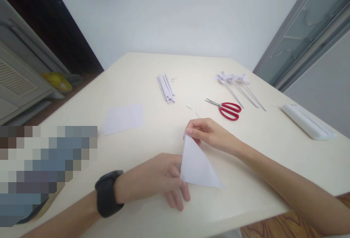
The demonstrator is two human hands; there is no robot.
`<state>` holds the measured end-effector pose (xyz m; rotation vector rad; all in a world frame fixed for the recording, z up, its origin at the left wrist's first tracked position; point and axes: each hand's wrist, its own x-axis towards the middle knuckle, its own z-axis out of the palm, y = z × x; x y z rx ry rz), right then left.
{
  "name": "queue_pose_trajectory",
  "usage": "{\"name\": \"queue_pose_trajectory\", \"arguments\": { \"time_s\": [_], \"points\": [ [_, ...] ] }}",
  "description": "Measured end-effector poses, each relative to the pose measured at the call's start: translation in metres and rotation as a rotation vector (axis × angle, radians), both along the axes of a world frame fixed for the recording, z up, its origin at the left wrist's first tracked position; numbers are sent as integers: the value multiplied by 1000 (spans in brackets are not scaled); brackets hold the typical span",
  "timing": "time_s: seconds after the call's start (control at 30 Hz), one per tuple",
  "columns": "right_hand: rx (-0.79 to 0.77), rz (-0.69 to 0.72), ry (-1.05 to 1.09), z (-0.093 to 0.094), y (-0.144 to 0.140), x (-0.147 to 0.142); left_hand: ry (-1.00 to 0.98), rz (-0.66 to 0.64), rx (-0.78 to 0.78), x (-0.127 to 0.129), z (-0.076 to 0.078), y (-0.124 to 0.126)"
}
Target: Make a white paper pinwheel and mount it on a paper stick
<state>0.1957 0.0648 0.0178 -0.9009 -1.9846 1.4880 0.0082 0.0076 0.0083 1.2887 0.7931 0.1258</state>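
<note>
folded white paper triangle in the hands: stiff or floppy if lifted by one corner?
Probably floppy: the paper triangle looks thin, and both the left hand and the right hand pinch it. The fold may stiffen it slightly. Likely very light, easily sliding on the smooth table.

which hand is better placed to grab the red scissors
Right, probably. The right hand pinches the top corner of the folded paper, just below the scissors. The left hand grips the paper's lower edge, farther away.
</note>
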Motion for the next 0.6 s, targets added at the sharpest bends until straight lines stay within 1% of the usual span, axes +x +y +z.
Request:
{"name": "queue_pose_trajectory", "arguments": {
  "time_s": [0.07, 0.13, 0.33, 0.5, 0.6],
  "points": [
    [-35, 54, -24, 0, 0, 0, -8, 24, 0, -1, 1, -1],
    [-53, 78, -27, -1, 0, 1, -9, 46, 3, -1, 2, -1],
    [-70, 42, 22, -4, -1, 0, 21, 57, 19, -3, 5, 2],
    [-52, 23, 3, -4, -2, -1, 7, 50, 30, -4, 2, 2],
    [-38, 1, 0, -3, -2, -2, 7, 23, -7, -4, 0, 1]
  ]
}}
